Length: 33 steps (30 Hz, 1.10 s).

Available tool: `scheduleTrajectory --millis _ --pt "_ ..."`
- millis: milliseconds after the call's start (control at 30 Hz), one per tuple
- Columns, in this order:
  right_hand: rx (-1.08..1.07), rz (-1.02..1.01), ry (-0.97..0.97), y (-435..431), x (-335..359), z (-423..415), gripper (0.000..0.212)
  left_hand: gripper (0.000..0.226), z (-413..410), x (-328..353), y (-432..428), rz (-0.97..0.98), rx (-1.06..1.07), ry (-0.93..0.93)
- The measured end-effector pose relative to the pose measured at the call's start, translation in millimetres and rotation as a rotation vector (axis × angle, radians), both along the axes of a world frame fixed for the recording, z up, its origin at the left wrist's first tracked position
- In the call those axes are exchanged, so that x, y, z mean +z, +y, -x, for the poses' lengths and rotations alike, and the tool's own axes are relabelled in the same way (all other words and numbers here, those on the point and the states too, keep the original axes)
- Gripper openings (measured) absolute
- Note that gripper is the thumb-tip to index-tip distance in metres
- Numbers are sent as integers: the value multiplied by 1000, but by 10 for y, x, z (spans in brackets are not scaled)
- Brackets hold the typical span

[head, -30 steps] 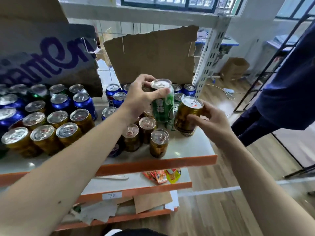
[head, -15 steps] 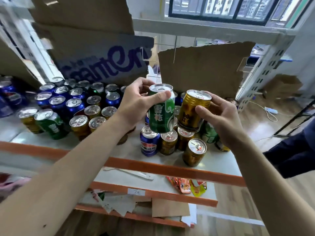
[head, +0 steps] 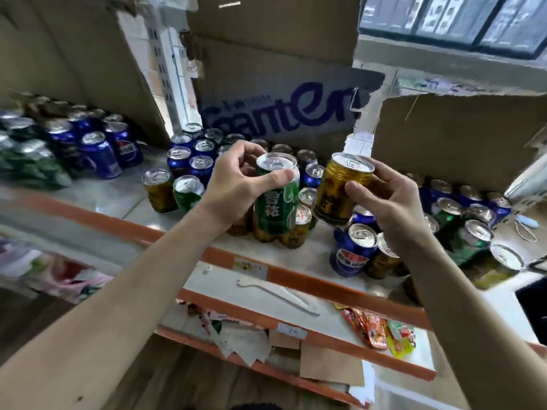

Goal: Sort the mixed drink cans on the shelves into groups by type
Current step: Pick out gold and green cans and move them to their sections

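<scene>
- Our left hand (head: 236, 184) grips a green can (head: 276, 199); our right hand (head: 387, 202) grips a gold can (head: 340, 190), both held above the shelf (head: 299, 276).
- Step: carrying (mid-sort, we judge).
- Next: set each down by its matches: green cans far left, gold near centre.

We see a pale shelf (head: 124, 199) with an orange front edge carrying standing cans: blue cans (head: 100, 153) and green ones (head: 32, 165) at the far left, a gold can (head: 159, 190) just beside a green can (head: 188, 193) nearer the middle, and a blue can (head: 353, 250) among mixed ones at the right. The lower shelf (head: 225, 287) (same orange trim) holds a long white strip (head: 278, 295) and bright snack packets (head: 380, 331). Torn cardboard and paper scraps (head: 245, 343) lie on the shelf beneath that.
</scene>
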State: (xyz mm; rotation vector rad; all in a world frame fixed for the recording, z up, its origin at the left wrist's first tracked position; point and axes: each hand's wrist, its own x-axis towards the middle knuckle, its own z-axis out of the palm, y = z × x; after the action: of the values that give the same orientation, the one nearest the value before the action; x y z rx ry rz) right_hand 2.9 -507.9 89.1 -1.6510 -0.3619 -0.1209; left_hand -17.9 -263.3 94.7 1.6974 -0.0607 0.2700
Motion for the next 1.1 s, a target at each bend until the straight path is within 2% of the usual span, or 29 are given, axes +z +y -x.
scheduleTrajectory --millis 133,267,433,600,733,933,1100 --pt "37 58 7 586 -72 12 59 58 21 -103 600 -28 37 0" --pt "48 95 17 1035 -152 31 48 61 19 -246 1114 -145 44 30" --pt "6 80 21 1426 -264 85 49 62 -18 -410 1516 -289 13 -5" --pt "-62 77 57 1601 -361 189 55 66 -102 -563 1632 -473 -29 -62" --pt "-96 95 35 1629 -416 246 39 64 -182 -721 1624 -618 -86 -80" --pt "-87 139 40 1590 -462 239 42 56 -223 -886 1557 -682 -56 -123" --pt "-38 156 56 1546 -492 145 45 68 -216 -1035 1491 -801 -88 -98"
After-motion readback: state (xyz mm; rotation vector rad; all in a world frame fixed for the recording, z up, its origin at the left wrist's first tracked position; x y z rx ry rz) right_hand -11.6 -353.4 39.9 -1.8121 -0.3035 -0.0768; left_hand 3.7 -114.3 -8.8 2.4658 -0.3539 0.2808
